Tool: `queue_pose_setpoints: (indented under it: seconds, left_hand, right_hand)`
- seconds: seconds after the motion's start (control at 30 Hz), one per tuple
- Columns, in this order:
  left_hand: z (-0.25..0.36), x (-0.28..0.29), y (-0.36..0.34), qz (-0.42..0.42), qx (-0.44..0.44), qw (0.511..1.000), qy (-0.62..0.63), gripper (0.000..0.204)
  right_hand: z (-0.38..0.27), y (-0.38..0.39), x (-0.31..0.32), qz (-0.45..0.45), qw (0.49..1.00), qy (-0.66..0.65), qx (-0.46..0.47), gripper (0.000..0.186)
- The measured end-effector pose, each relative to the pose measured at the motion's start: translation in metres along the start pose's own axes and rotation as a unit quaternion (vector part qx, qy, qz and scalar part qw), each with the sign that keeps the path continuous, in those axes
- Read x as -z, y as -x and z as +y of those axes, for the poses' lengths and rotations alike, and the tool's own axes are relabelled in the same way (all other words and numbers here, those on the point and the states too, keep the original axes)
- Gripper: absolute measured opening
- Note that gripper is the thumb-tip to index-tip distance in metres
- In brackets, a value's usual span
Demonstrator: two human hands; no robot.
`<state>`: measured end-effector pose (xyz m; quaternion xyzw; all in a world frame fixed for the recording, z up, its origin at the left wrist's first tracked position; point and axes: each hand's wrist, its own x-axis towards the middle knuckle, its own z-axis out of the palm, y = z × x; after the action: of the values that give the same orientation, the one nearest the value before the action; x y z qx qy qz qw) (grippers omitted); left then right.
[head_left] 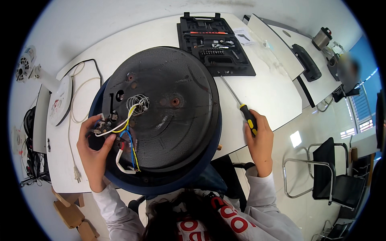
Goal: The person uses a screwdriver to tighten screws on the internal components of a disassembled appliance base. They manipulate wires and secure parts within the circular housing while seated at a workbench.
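Right now you have the big round black appliance base (165, 108) turned underside up on the near edge of the white table (265, 92), overhanging toward your lap, with its blue rim showing around the near side. The wiring sits on its left part: a bundle of yellow, blue, white and red wires (124, 136) running from a small coiled spring (138, 103) down to the near-left edge.

Your left hand (94, 148) is curled around the small terminal block (105, 126) where those wires meet, thumb and fingers closed on it at the left rim of the base. Your right hand (259, 140) is closed around the yellow-and-black handle of a long screwdriver (241, 108), whose shaft points away toward the far side, just right of the base and not touching any screw.

By the look of it you are at the wiring stage, steadying the connector while the tool waits off to the side. The next move likely calls for bringing the screwdriver tip across to the left, over the base, and seating it square in a fastener near your left fingers without snagging the wires.

Farther off lies an open black tool case (213, 44) with bits, and to the far left a white cord with plug (74, 160) trails along the table.
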<state>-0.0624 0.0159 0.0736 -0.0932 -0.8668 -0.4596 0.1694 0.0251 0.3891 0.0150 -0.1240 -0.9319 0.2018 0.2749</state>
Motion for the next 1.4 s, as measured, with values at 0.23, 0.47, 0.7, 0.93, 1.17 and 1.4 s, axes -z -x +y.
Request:
queue_pose_setpoints:
  seconds: [0.23,0.47,0.7,0.93,1.17,1.4]
  left_hand:
    - [0.0,0.0,0.001,0.001,0.01,1.0,0.0,0.05]
    - [-0.001,0.001,0.0,-0.007,0.004,1.0,-0.017,0.051]
    - [-0.001,0.003,-0.002,-0.017,-0.011,0.999,-0.029,0.062]
    - [0.007,0.031,-0.006,-0.098,-0.05,0.992,0.06,0.095]
    - [0.057,0.02,-0.006,-0.068,-0.064,0.96,0.263,0.054]
    - [0.083,0.004,-0.014,-0.136,0.001,0.913,0.385,0.043]
  right_hand:
    - [-0.004,0.001,-0.002,-0.015,0.999,0.051,0.001,0.038]
    - [-0.006,0.003,-0.001,-0.017,0.998,0.061,-0.004,0.039]
    - [-0.005,0.004,0.001,0.005,1.0,-0.006,-0.015,0.036]
    - [-0.009,0.021,0.032,0.03,0.984,-0.177,-0.006,0.037]
    - [-0.044,0.034,0.045,0.003,0.954,-0.262,0.143,0.051]
    - [-0.073,0.034,0.031,-0.027,0.929,-0.303,0.212,0.052]
